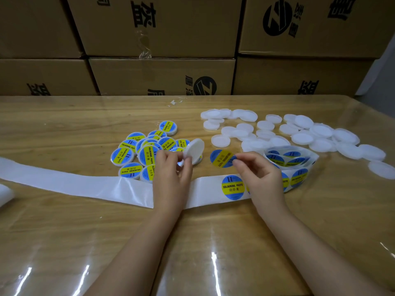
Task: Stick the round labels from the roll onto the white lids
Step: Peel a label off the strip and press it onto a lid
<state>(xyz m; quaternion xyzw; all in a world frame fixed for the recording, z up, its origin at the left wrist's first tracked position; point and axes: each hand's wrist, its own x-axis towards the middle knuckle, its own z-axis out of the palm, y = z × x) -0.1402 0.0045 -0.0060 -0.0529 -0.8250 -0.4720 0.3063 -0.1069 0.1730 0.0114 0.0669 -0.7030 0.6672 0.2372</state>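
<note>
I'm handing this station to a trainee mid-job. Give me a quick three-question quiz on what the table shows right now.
1. True or false: the left hand holds a white lid.
2. Which hand pinches the peeled label? A) left hand B) right hand C) neither
3. Fill in: the labelled lids lie to the ___ of the bare lids.
Key: 1 true; 2 B; 3 left.
</note>
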